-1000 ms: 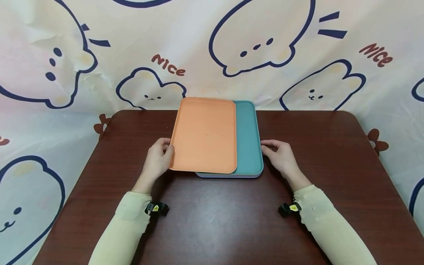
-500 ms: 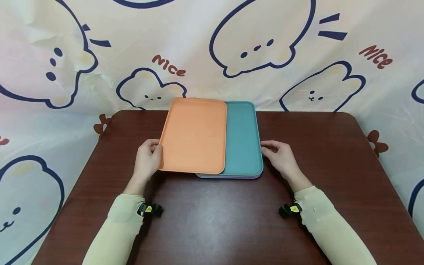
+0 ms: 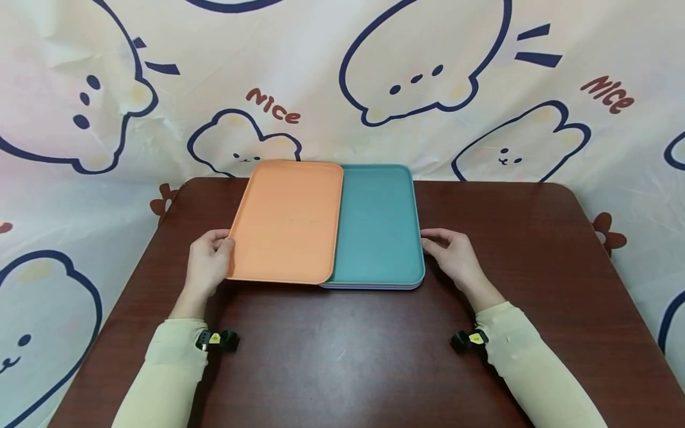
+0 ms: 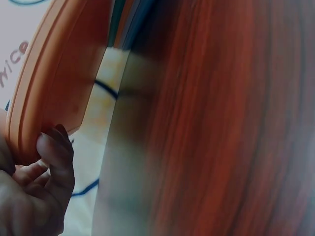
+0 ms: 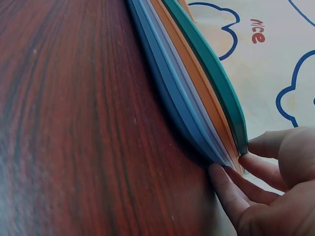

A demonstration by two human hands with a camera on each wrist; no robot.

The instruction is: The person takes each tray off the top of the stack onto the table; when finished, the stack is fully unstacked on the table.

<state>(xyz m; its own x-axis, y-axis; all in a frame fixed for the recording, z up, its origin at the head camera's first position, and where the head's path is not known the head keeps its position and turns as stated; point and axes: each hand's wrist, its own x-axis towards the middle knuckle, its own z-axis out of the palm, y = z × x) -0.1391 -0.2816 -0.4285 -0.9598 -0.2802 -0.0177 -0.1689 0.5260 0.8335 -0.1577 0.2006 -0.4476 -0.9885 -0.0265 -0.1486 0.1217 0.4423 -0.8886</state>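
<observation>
In the head view my left hand grips the left edge of an orange tray. The left wrist view shows thumb and fingers pinching the tray's rim, with the tray raised above the tabletop. Its right side overlaps a teal tray, the top one of a stack. My right hand rests its fingertips against the stack's right side. From the right wrist, the stack's edges show teal, another orange tray, a lilac tray and a blue tray lowest, with fingers spread along them.
The stack lies near the far edge of a dark brown wooden table. Behind and beside the table hangs a pale cloth printed with cartoon outlines.
My left hand has drawn the orange tray to the left, exposing much more of the teal tray. My right hand has stayed at the stack's right side.
</observation>
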